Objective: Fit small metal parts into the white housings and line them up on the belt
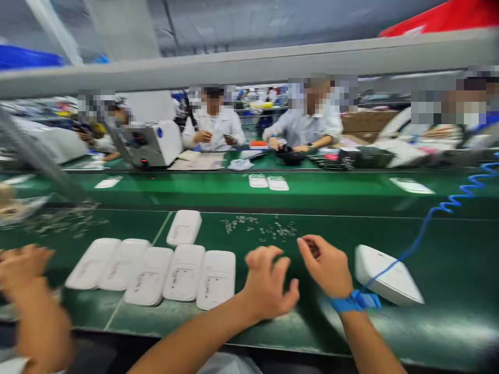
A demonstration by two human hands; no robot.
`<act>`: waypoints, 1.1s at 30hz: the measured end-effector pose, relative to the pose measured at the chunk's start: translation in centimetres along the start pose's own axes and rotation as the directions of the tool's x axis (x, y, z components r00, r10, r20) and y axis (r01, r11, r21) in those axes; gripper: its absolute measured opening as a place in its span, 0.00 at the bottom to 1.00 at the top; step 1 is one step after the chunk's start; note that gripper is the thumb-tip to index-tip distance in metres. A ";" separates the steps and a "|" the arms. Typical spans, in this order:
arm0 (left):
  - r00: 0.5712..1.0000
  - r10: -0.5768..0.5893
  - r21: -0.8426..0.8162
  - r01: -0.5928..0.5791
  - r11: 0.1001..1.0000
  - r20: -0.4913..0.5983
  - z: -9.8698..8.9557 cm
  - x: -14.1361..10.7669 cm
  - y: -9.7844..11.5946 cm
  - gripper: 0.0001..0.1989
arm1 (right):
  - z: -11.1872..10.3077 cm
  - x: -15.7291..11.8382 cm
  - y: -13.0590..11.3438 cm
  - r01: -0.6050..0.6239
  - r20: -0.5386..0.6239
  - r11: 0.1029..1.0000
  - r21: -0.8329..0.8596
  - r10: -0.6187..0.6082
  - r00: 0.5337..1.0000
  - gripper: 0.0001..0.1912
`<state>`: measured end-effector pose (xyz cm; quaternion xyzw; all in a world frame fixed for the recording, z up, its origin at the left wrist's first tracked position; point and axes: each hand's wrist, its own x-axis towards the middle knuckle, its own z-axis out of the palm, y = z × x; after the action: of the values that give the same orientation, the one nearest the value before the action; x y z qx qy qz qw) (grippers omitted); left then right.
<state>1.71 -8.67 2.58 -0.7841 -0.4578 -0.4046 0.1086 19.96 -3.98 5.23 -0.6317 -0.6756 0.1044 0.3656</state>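
The left hand (268, 283) hovers just above the green bench (448, 270), its fingers curled loosely and holding nothing. The right hand (325, 265), with a blue wrist strap (354, 301) and coiled cord (440, 210), reaches toward the far side with thumb and forefinger drawn together; whether it pinches anything is too blurred to tell. Just beyond both hands lies a scatter of small screws (261, 227), loose on the bench. They look tiny, light and hard, likely to roll or slip, so a fingertip pinch on one at a time seems the way to take them. To the left sits a row of white plastic covers (156, 270), touching side by side, with one more (184, 227) behind them. Another white cover (385, 275) lies to the right, near the right wrist. At the near left edge another person's hand (23, 267) shows, blurred. Workers sit along the far side.
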 end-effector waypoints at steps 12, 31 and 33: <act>0.905 0.325 -0.190 -0.280 0.941 0.274 5.0 0.4 4.8 0.16 | -6.0 -0.6 6.3 -0.177 0.110 0.709 -0.683 0.338 0.935 0.31; 0.911 0.314 -0.249 -0.249 0.936 0.267 5.5 0.0 4.9 0.26 | 9.8 15.5 2.4 0.144 0.407 0.888 -0.436 0.052 0.912 0.04; 0.878 0.419 -0.351 -0.326 0.878 0.231 6.0 0.3 4.3 0.24 | 9.3 15.4 3.0 0.163 0.402 0.893 -0.420 0.023 0.915 0.04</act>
<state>8.42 -7.62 -0.23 -0.9175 -0.2404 -0.3169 -0.0063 17.44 13.86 2.40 -0.6386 -0.7640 0.0597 0.0706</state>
